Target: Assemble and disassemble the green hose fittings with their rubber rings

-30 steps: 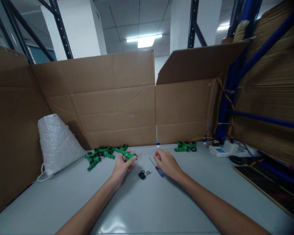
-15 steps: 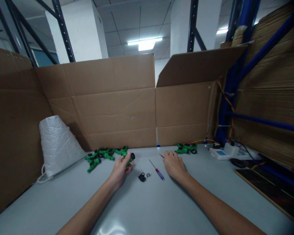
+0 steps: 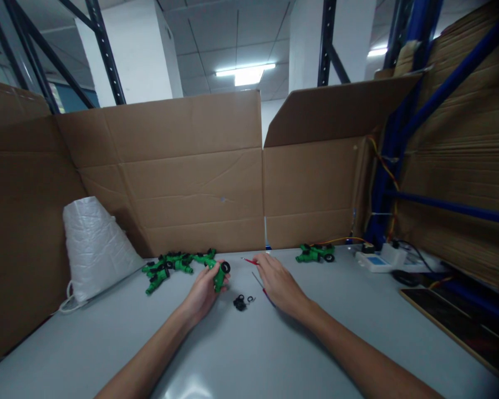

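Fingers wrapped round a green toy (image 3: 219,281), the left hand (image 3: 203,291) holds it just below frame centre, long axis near upright, black wheel (image 3: 225,267) uppermost. The right hand (image 3: 280,284), back upward, pinches a red screwdriver (image 3: 251,261), tip leftward. Both hands angle inward from the lower corners.

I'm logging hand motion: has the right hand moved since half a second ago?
Yes. The right hand, gripping a thin, partly red tool, has moved left, away from the lone green-and-black plastic toy near the brown cardboard wall.
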`<state>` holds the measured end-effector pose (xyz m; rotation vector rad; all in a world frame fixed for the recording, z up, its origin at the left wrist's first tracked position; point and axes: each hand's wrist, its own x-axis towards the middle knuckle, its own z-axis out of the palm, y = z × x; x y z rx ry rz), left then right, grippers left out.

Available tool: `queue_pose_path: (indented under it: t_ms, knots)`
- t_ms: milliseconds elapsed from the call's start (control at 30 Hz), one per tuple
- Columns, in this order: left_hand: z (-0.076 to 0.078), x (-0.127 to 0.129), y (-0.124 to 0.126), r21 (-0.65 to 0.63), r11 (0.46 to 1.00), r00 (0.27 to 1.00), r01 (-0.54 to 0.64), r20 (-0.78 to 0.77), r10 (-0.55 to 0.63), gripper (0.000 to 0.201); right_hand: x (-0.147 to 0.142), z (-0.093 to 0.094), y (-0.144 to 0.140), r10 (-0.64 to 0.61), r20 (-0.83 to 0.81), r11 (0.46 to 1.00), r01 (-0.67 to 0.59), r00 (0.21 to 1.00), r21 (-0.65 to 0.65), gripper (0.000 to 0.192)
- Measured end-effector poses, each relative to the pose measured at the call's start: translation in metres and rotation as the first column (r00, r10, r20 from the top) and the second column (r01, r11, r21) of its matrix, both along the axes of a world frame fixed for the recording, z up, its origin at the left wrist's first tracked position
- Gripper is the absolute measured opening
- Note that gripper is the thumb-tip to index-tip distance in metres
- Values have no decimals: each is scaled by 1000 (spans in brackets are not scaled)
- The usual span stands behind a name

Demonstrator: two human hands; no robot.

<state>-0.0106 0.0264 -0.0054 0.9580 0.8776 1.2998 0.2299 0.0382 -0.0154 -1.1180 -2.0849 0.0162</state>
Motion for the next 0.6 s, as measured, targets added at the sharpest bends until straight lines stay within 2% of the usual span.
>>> queue_pose_path:
  t_ms: [100,233,600]
  knots:
    - [2,0,-1,-5,1000,1000,-5,18,5,56,-8,7,-12,63,-18,995,-62,998,73,24]
    - [6,6,-8,36,996,996,83,-19,-82,60,-10,11,-21,99,53,989,-104,994,104,24]
    - [3,11,-13,62,993,989,103,-111,-95,61,-10,14,-26,99,156,984,-121,983,134,22]
